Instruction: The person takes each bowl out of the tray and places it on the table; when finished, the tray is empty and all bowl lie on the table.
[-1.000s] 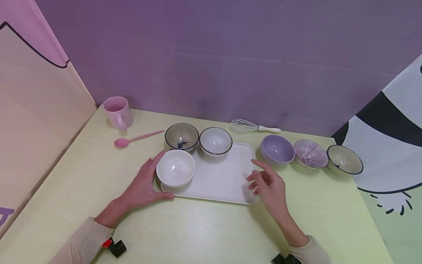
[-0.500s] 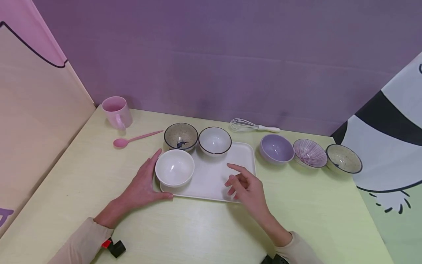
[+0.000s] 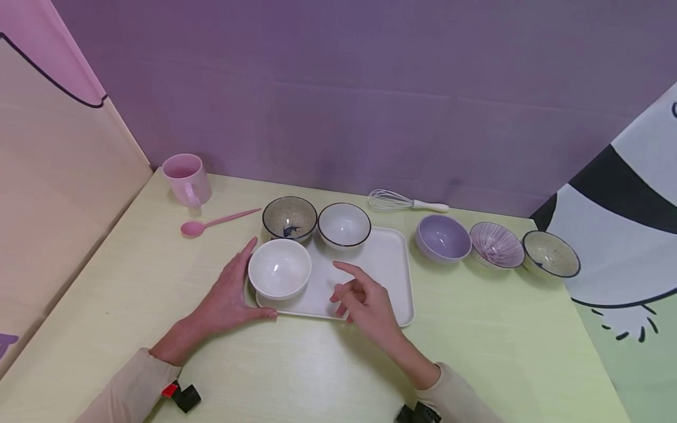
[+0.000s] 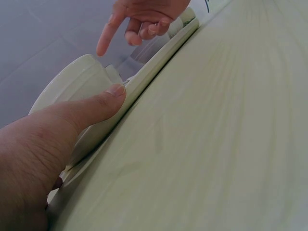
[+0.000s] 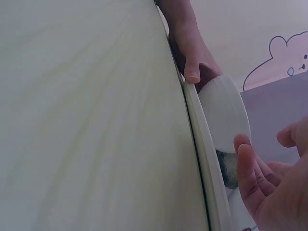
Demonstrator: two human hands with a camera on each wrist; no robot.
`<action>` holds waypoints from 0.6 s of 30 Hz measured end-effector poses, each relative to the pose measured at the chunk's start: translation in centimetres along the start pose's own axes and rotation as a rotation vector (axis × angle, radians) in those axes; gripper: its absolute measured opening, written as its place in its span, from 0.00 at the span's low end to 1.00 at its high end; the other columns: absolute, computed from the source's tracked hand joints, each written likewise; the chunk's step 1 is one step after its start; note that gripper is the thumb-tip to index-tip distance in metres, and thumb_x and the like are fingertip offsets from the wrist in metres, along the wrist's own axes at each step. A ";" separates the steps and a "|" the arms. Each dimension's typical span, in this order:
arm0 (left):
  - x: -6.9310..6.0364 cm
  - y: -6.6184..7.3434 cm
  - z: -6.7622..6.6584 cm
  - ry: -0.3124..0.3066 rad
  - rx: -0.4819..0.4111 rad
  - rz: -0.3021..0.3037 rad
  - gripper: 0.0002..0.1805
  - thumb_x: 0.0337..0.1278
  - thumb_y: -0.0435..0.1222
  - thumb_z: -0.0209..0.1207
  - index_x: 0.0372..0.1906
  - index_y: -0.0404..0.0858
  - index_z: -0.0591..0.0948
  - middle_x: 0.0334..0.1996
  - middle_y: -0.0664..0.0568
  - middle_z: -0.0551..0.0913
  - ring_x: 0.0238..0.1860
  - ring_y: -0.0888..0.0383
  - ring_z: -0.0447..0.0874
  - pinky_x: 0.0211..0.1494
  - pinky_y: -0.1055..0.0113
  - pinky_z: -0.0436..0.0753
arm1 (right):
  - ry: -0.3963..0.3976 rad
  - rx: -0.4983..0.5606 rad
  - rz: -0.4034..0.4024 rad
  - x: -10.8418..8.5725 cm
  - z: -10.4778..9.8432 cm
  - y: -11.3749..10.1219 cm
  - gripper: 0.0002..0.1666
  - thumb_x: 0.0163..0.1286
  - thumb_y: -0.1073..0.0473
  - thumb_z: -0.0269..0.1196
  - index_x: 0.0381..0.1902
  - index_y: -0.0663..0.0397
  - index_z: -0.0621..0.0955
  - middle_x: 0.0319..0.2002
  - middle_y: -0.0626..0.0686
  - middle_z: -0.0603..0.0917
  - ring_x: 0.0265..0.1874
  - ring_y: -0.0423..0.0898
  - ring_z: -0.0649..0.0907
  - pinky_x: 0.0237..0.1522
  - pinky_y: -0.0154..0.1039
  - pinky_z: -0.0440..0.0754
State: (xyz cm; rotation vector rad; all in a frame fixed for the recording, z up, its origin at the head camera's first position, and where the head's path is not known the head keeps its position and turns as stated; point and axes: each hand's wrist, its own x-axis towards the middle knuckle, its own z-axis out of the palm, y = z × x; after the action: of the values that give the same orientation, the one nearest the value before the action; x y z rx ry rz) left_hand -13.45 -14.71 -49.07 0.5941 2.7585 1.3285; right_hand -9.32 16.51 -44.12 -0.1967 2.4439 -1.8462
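A plain white bowl [image 3: 280, 269] stands on the left front part of the white tray [image 3: 383, 294]. My left hand [image 3: 224, 299] is spread around the tray's front left corner beside this bowl, its thumb along the tray's front edge. In the left wrist view the thumb [image 4: 103, 103] lies against the tray rim, while the other fingers are mostly hidden. Over the tray's front edge, my right hand [image 3: 367, 302] hovers with its index finger extended and the others loosely bent, holding nothing. Behind are a speckled brown bowl [image 3: 290, 216] and a black-rimmed white bowl [image 3: 345, 225].
A pink mug [image 3: 186, 179] and pink spoon [image 3: 219, 222] are at the back left. A whisk [image 3: 407, 201] lies along the back edge. To the right stand a purple bowl [image 3: 443, 238], a purple-striped bowl [image 3: 497, 245] and a dark-rimmed beige bowl [image 3: 551, 254].
My right hand has moved left over the tray, from its right edge toward the plain white bowl. The left hand, tray and bowls stay in place.
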 end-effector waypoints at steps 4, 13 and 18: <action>0.0 0.1 0.0 -0.008 -0.004 -0.012 0.85 0.37 0.54 0.91 0.93 0.44 0.43 0.89 0.37 0.54 0.87 0.33 0.54 0.85 0.28 0.61 | -0.035 -0.006 0.040 0.5 1.2 0.0 0.32 0.82 0.64 0.64 0.81 0.51 0.75 0.37 0.62 0.91 0.25 0.49 0.88 0.24 0.36 0.86; 0.0 0.3 0.0 -0.011 -0.002 -0.018 0.84 0.37 0.54 0.91 0.93 0.43 0.43 0.88 0.37 0.55 0.86 0.33 0.54 0.84 0.28 0.62 | -0.041 -0.034 0.049 1.8 3.4 -0.2 0.39 0.85 0.59 0.63 0.87 0.51 0.64 0.39 0.61 0.92 0.26 0.52 0.89 0.22 0.33 0.80; -0.1 0.2 -0.1 -0.005 0.006 -0.017 0.84 0.37 0.54 0.91 0.93 0.43 0.43 0.88 0.36 0.55 0.86 0.32 0.55 0.83 0.27 0.63 | -0.068 -0.059 0.035 2.5 4.1 -0.1 0.43 0.86 0.54 0.62 0.90 0.48 0.58 0.38 0.59 0.92 0.24 0.50 0.90 0.26 0.33 0.78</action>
State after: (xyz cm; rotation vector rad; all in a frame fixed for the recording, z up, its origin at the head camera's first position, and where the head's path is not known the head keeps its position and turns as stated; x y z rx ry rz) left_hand -13.35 -14.69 -48.88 0.5719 2.7582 1.3134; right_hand -11.24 12.26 -45.11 -0.2160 2.4417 -1.7257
